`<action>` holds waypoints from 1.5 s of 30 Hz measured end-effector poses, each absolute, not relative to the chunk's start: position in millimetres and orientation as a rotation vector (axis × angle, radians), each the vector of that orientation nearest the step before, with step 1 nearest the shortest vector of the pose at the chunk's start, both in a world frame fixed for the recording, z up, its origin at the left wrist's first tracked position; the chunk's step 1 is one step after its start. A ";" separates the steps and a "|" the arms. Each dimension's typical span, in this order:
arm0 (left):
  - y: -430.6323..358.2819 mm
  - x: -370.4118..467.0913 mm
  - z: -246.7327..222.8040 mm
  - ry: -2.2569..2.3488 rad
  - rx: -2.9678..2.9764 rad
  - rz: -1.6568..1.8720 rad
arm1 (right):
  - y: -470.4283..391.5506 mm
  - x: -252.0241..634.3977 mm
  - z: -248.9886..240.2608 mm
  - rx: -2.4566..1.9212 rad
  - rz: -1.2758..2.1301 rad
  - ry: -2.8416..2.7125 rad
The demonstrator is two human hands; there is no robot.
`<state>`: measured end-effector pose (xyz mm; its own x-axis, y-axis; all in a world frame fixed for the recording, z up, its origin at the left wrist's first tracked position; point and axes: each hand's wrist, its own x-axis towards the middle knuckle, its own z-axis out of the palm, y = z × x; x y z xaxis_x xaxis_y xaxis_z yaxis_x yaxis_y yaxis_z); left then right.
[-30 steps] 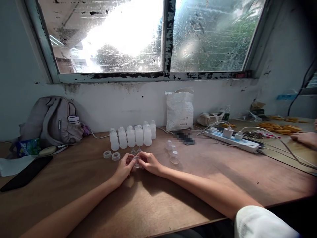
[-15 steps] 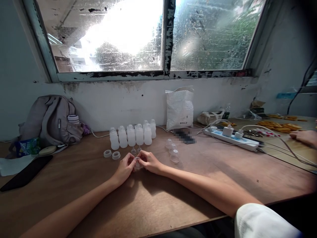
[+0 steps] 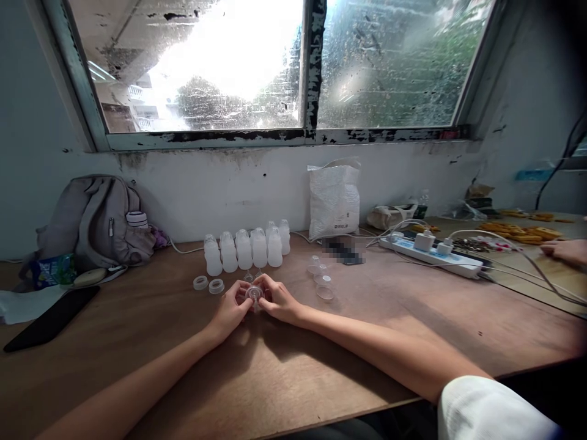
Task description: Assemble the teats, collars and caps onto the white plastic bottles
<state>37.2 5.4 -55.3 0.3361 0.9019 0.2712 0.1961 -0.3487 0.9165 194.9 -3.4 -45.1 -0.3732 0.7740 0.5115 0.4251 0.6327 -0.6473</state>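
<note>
Near the middle of the desk (image 3: 275,385), the left grip (image 3: 232,305) and the right grip (image 3: 279,300) hold one round, clear part (image 3: 254,293) between them. The step in hand appears to be two-handed seating or aligning of this part; the fingers hide too much to confirm which. As judged, the next move calls for even pressure from both sides and a steady rim, so that the part does not slip or tip.

Left grip: closed, thumb and fingers on the left edge of the part. Right grip: closed likewise on the right edge. The part's ringed face is turned toward the viewer, with both thumbs at its near side. Whether its underside touches the desk cannot be told.

Just beyond the grips stands a clear teat (image 3: 248,277), with the bottles (image 3: 243,250) grouped behind it. Two rings (image 3: 216,286) lie left of the left grip. Clear caps (image 3: 324,291) form a line to the right, apart from the right grip.
</note>
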 end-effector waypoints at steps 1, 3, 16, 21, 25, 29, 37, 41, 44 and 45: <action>5.1 37.3 -55.3 0.978 1.779 1.068 | -3.5 195.0 -45.8 -0.948 0.509 -2.012; 4.2 37.7 -54.5 0.978 1.797 1.073 | -3.5 195.1 -46.6 -0.958 0.491 -2.024; 2.2 37.5 -50.9 1.015 1.844 1.084 | -3.4 194.9 -46.2 -0.998 0.494 -2.013; 5.0 38.0 -53.6 1.103 1.876 1.107 | -2.8 193.9 -46.5 -0.971 0.521 -2.002; 4.9 37.7 -52.2 1.109 1.919 1.133 | -2.6 193.9 -46.3 -0.970 0.548 -1.992; 0.0 37.5 -47.5 1.062 1.911 1.134 | -4.2 194.8 -45.0 -0.920 0.551 -2.017; -7.0 38.7 -42.2 1.053 2.013 1.093 | -5.5 196.0 -41.6 -0.932 0.558 -2.037; -6.6 38.3 -42.4 1.052 2.014 1.079 | -4.8 197.0 -42.3 -0.918 0.573 -2.052; -6.6 38.2 -42.6 1.045 2.021 1.071 | -5.2 197.1 -42.6 -0.939 0.560 -2.050; -6.6 38.2 -42.8 1.042 2.025 1.070 | -5.6 197.1 -42.5 -0.942 0.552 -2.052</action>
<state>38.2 -6.6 -42.8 0.3621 0.8524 0.3773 0.3549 -0.5003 0.7898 197.1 -5.6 -42.5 -0.4074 0.7759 0.4816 0.4297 0.6282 -0.6486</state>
